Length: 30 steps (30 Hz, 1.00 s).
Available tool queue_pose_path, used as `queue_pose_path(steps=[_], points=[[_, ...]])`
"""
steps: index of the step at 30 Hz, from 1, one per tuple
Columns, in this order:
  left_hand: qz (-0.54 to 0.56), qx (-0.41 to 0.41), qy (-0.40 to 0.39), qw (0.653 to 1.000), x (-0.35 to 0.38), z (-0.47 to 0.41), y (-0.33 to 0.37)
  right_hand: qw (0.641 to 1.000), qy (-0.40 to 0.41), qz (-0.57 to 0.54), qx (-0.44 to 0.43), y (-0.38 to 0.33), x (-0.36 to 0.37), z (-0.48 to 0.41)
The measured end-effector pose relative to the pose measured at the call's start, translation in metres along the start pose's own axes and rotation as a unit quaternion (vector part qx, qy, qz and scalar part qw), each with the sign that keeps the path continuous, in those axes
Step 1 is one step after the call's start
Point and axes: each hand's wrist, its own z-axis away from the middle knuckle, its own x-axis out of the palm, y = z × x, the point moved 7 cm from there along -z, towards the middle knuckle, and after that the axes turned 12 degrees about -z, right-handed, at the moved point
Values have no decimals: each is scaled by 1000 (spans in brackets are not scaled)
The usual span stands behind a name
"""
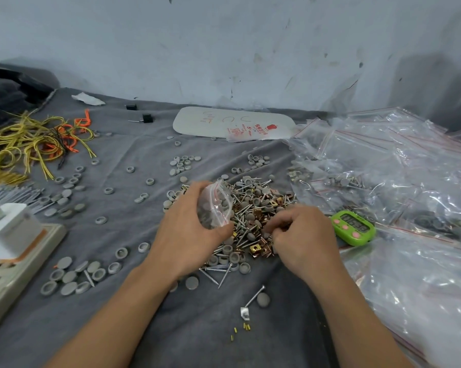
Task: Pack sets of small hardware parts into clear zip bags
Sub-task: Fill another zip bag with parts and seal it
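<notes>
Filling one small zip bag from the hardware pile.

Nearest, a stray screw [254,297] and grey cap [263,299] lie on the grey cloth [144,314]. Just beyond, the left hand [189,229] curls round a partly filled clear zip bag [214,205] at the pile's left edge. The film looks thin, limp and slippery, so it is best held by the red-striped mouth. The right hand [301,235] has its fingers bent into the pile of screws, caps and brass clips [253,208]; whether they pinch anything is hidden. Farther right lies a heap of zip bags [409,168].
</notes>
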Motion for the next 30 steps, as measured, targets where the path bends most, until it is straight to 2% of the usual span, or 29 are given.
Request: queue_pose_path(steps=[3, 5, 10, 12, 14, 18, 22, 30], points=[[-29, 1, -8, 1000, 1, -2, -1, 998, 14, 59, 34, 7, -9, -2], [-15, -1, 12, 1000, -2, -2, -2, 999, 13, 45, 22, 10, -8, -4], [17, -31, 63, 997, -10, -2, -6, 994, -21, -59, -94, -8, 18, 4], [10, -40, 72, 997, -13, -2, -8, 986, -47, -55, -153, -20, 34, 8], [13, -48, 70, 996, -13, -2, -8, 982, -65, -14, -177, -28, 46, 10], [25, -53, 67, 996, -13, -1, -8, 982, -68, 70, -160, -30, 52, 8], [34, -56, 63, 996, -12, -1, -7, 980, -74, 105, -154, -30, 53, 7], [28, -53, 68, 996, -12, -2, -8, 988, -31, 56, -142, -27, 48, 5]])
